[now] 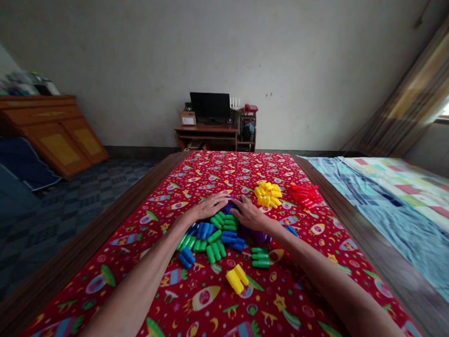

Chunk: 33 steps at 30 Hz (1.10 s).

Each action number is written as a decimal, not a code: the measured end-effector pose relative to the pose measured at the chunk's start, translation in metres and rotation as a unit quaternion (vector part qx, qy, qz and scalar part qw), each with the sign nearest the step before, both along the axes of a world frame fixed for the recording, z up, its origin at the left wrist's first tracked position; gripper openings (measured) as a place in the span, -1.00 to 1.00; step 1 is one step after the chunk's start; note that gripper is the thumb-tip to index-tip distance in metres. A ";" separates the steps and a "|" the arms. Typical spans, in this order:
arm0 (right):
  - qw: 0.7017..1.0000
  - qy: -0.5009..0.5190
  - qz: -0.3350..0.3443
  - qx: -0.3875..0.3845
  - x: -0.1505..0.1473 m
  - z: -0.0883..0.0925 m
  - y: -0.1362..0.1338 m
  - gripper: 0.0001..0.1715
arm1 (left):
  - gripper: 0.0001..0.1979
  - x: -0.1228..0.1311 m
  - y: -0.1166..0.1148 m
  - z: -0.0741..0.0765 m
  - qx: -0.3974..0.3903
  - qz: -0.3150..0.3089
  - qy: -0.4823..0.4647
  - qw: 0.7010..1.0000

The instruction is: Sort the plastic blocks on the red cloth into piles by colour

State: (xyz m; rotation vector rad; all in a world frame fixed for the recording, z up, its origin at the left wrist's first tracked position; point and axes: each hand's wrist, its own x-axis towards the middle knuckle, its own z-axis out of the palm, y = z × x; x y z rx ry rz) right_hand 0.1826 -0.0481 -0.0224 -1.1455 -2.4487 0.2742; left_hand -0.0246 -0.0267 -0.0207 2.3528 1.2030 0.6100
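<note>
My left hand and my right hand lie flat, fingers stretched out, over the far side of a mixed heap of green, blue and purple plastic blocks; their fingertips nearly meet above purple pieces. The heap rests on a red patterned cloth covering a table. Two yellow blocks lie joined nearer to me. A green block sits at the right of the heap. Farther away lie a yellow pile and a red pile.
The table has a dark wooden edge. A bed with a striped sheet stands at the right. A wooden cabinet is at the left, and a small desk with a monitor stands against the far wall.
</note>
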 end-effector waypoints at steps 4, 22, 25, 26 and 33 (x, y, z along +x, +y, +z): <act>0.993 0.005 0.082 -0.080 0.003 0.020 -0.011 -0.54 | -0.62 0.003 -0.008 0.006 -0.011 -0.053 0.000 0.999; 0.977 0.120 -0.177 0.006 0.080 0.029 -0.068 -0.76 | -0.66 0.017 -0.088 0.011 0.104 0.003 0.125 0.987; 0.964 0.078 -0.254 0.010 0.122 0.029 -0.070 -0.61 | -0.59 0.003 -0.090 -0.001 0.100 0.007 0.095 0.990; 0.960 0.061 -0.273 -0.003 0.137 0.029 -0.071 -0.58 | -0.57 0.000 -0.089 -0.004 0.103 0.012 0.083 0.991; 0.910 -0.041 -0.393 -0.121 0.206 0.029 -0.079 -0.60 | -0.55 -0.006 -0.085 -0.013 0.120 0.037 0.052 0.991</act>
